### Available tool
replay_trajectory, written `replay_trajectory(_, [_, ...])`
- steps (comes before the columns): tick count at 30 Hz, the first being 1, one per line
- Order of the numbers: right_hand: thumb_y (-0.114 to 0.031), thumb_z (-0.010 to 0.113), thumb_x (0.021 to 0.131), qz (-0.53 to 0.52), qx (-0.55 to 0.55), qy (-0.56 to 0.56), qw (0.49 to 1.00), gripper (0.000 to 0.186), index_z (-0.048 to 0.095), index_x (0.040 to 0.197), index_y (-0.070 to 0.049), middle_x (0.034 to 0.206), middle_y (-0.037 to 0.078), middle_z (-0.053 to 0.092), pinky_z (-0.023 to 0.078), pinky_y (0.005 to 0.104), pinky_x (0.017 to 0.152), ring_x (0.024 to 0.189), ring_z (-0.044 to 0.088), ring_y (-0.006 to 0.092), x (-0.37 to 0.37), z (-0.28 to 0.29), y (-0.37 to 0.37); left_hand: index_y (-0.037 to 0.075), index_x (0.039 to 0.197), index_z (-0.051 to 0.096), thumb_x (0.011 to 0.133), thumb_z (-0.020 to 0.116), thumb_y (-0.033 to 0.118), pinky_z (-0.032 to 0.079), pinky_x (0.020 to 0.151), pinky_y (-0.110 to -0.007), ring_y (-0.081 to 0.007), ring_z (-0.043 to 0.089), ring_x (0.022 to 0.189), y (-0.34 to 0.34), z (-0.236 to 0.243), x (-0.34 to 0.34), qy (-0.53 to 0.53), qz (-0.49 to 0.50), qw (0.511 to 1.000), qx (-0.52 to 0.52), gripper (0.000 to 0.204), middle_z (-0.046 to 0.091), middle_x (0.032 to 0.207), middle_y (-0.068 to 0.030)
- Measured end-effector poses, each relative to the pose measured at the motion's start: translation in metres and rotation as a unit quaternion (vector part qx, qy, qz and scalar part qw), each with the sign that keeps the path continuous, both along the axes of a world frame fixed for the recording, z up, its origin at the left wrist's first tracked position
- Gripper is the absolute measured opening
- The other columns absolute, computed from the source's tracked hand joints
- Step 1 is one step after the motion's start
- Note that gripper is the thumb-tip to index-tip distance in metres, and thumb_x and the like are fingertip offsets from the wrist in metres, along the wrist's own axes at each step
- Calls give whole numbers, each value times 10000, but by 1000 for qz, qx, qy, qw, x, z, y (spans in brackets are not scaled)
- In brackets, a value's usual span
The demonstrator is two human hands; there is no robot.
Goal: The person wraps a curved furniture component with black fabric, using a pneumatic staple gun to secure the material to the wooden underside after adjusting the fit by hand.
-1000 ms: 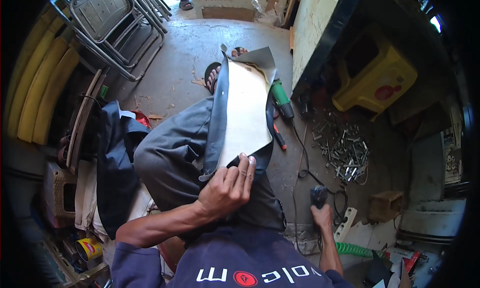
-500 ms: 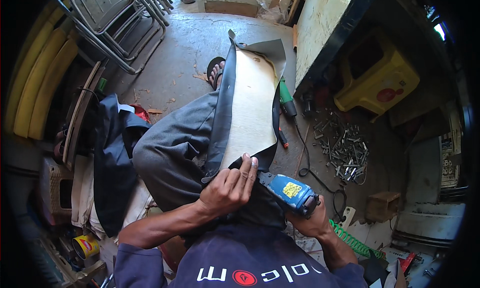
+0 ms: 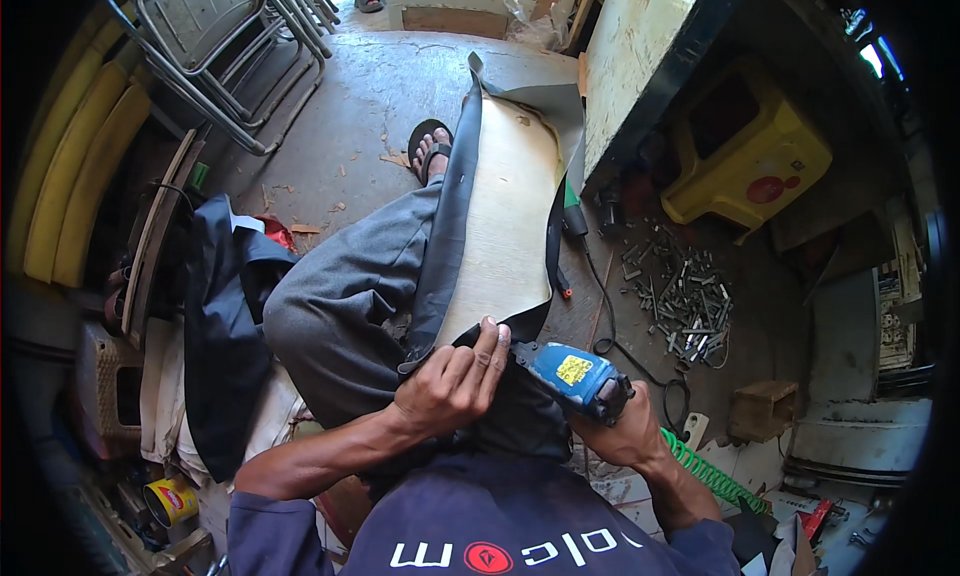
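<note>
Left hand [image 3: 448,382] curls, apparently pinching dark cover [image 3: 453,206]

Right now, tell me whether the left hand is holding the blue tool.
No, the right hand holds the blue tool, while the left hand is on the black cover.

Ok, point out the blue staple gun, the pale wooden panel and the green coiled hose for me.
Blue staple gun [image 3: 574,370]: head view, on the yellow label on its housing.
Pale wooden panel [image 3: 506,211]: head view, middle of its bare face.
Green coiled hose [image 3: 711,473]: head view, midway along its coils.
</note>
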State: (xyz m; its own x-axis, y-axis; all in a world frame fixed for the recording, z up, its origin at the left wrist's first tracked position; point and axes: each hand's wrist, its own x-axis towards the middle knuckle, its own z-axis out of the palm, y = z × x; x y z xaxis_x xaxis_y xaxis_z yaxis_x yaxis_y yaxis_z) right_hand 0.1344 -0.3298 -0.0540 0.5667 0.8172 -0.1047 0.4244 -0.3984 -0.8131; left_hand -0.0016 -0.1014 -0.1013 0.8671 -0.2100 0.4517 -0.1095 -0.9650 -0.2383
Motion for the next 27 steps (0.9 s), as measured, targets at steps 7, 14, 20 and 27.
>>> replay_trajectory(7, [-129, 758, 774, -23, -17, 2, 1000, 172, 708, 862, 10, 726, 201, 704, 566, 391, 637, 733, 757, 332, 10, 4, 3, -54, 1207, 714, 909, 604, 58, 453, 561, -229, -97, 509, 600, 5, -2, -4, -20, -14, 1000, 17, 336, 719, 1179, -241])
replay_trajectory(14, [-142, 752, 787, -12, -9, -20, 1000, 187, 708, 888, 10, 729, 192, 708, 567, 388, 641, 726, 760, 315, 17, 0, 4, -41, 1194, 718, 894, 600, 54, 407, 552, -209, -77, 476, 613, 12, -3, -9, -27, -27, 999, 28, 336, 709, 1218, -232])
replay_trajectory(20, [-135, 760, 786, -3, 26, -33, 999, 178, 715, 889, 3, 749, 152, 728, 578, 362, 656, 717, 763, 267, 20, -5, 5, -18, 1204, 718, 893, 611, 56, 411, 555, -207, -75, 483, 625, 27, 1, -21, -11, -46, 998, 30, 337, 717, 1220, -183])
replay_trajectory(27, [-128, 758, 783, -98, 55, -54, 992, 190, 727, 923, -4, 834, 125, 755, 582, 357, 747, 775, 764, 220, 15, 8, -13, -25, 1161, 715, 886, 672, 234, 474, 737, -294, -152, 555, 796, 22, 25, -37, 89, -1, 996, -30, 380, 691, 1179, -142])
